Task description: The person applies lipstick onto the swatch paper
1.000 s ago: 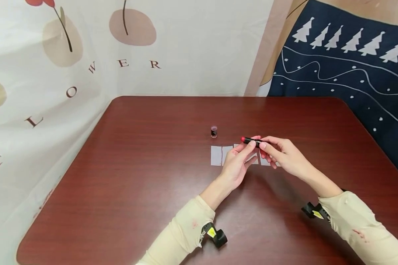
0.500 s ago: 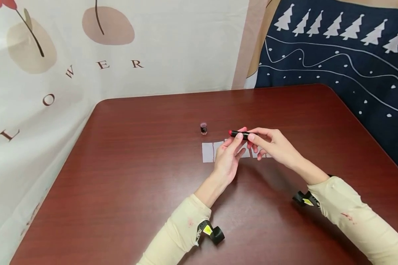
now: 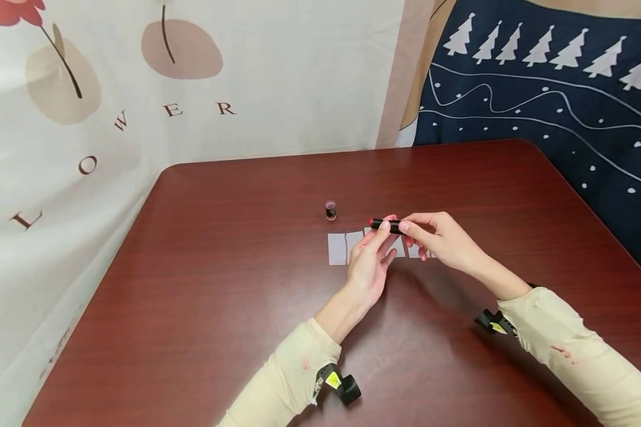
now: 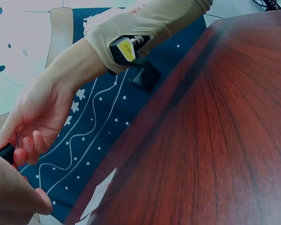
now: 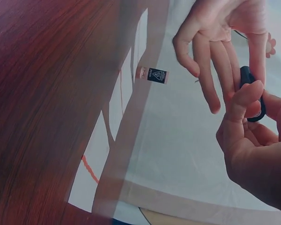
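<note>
In the head view, a slim black lipstick (image 3: 380,224) with a red tip lies nearly level between both hands, above the paper strips. My left hand (image 3: 368,267) pinches its barrel between thumb and fingers, red end pointing left. At the other end my right hand (image 3: 443,240) pinches the base with thumb and index finger. In the right wrist view the dark lipstick (image 5: 256,110) is partly hidden by the fingers. Below the hands lie white paper pieces (image 3: 338,249), some bearing red streaks, partly covered by the hands. Behind them stands a small clear container (image 3: 330,210) with a black label.
A brown wooden table (image 3: 219,284) spreads under the arms. Behind it hang a pale printed cloth (image 3: 299,89) and a dark blue cloth (image 3: 513,95) with white trees. Camera mounts are strapped at both wrists, the left mount (image 3: 336,382) close above the tabletop.
The head view has shifted, moving the scene leftward in the picture. Both hands keep hold of the lipstick. Its red tip shows shorter than a second ago.
</note>
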`<action>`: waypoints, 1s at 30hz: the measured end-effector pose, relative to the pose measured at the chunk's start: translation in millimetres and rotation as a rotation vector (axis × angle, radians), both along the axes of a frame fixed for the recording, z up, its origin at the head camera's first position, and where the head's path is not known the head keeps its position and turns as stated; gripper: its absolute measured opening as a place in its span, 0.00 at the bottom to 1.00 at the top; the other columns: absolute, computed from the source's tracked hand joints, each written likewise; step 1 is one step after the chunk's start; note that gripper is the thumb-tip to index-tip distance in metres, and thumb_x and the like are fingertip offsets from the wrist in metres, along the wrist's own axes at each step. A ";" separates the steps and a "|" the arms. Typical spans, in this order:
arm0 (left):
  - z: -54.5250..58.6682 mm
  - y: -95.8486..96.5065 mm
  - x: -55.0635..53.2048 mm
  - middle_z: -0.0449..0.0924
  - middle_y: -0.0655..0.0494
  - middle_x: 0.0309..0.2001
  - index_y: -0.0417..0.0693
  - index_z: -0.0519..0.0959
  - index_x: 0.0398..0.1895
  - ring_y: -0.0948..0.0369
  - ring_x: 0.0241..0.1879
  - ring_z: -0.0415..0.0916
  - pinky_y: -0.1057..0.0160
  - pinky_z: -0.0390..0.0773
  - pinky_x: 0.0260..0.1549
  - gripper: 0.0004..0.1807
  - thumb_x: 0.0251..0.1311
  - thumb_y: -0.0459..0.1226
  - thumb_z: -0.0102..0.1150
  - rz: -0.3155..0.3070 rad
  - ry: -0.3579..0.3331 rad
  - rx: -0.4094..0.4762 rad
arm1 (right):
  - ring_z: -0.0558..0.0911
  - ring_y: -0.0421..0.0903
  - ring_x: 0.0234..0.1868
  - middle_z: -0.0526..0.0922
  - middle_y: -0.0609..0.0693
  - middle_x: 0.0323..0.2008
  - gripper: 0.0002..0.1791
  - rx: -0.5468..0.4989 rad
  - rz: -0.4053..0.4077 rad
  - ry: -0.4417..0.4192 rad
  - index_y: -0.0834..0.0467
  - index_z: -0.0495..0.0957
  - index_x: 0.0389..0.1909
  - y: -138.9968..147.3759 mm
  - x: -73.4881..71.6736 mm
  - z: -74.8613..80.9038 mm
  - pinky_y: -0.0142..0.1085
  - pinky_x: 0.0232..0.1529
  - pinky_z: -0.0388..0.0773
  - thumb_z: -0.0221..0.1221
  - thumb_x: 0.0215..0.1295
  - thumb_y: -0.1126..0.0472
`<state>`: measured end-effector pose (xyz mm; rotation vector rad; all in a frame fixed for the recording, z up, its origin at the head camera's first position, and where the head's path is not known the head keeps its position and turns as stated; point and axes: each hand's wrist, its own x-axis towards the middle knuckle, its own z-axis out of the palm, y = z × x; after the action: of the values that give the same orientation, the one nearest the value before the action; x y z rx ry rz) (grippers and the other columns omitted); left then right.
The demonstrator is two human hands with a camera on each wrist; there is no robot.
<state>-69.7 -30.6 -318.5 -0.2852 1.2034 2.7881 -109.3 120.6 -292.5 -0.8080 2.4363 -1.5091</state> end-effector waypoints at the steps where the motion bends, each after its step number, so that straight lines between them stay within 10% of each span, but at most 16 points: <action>1: 0.7 -0.9 0.0 0.83 0.58 0.41 0.43 0.81 0.48 0.61 0.49 0.76 0.57 0.62 0.48 0.15 0.61 0.40 0.58 0.008 -0.011 0.001 | 0.73 0.50 0.16 0.77 0.53 0.22 0.12 0.002 0.002 0.013 0.62 0.79 0.41 -1.4 -0.8 -0.4 0.41 0.18 0.73 0.55 0.67 0.57; 14: 1.4 -4.2 4.0 0.83 0.55 0.42 0.41 0.81 0.48 0.61 0.48 0.77 0.58 0.62 0.45 0.16 0.60 0.40 0.59 0.059 -0.011 -0.039 | 0.74 0.50 0.19 0.74 0.68 0.26 0.17 -0.043 0.030 -0.177 0.66 0.76 0.37 -5.5 -1.6 -0.2 0.43 0.22 0.77 0.51 0.69 0.53; 23: -2.3 1.1 6.4 0.83 0.59 0.38 0.40 0.81 0.49 0.63 0.42 0.77 0.60 0.62 0.41 0.17 0.60 0.41 0.59 0.089 -0.036 -0.033 | 0.74 0.51 0.16 0.76 0.62 0.23 0.13 0.017 0.038 -0.037 0.61 0.79 0.42 -2.0 -3.9 -7.2 0.41 0.16 0.71 0.55 0.67 0.56; 30: 0.6 1.5 5.1 0.83 0.56 0.42 0.41 0.81 0.49 0.62 0.45 0.78 0.59 0.61 0.43 0.17 0.60 0.41 0.59 0.094 -0.054 -0.034 | 0.76 0.53 0.21 0.76 0.60 0.24 0.16 -0.021 0.012 -0.120 0.65 0.77 0.42 -1.0 -5.8 -3.9 0.42 0.22 0.77 0.50 0.70 0.55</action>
<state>-64.6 -29.1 -317.9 -0.4283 1.2577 2.8211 -115.1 119.6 -296.4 -0.7122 2.3292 -1.5344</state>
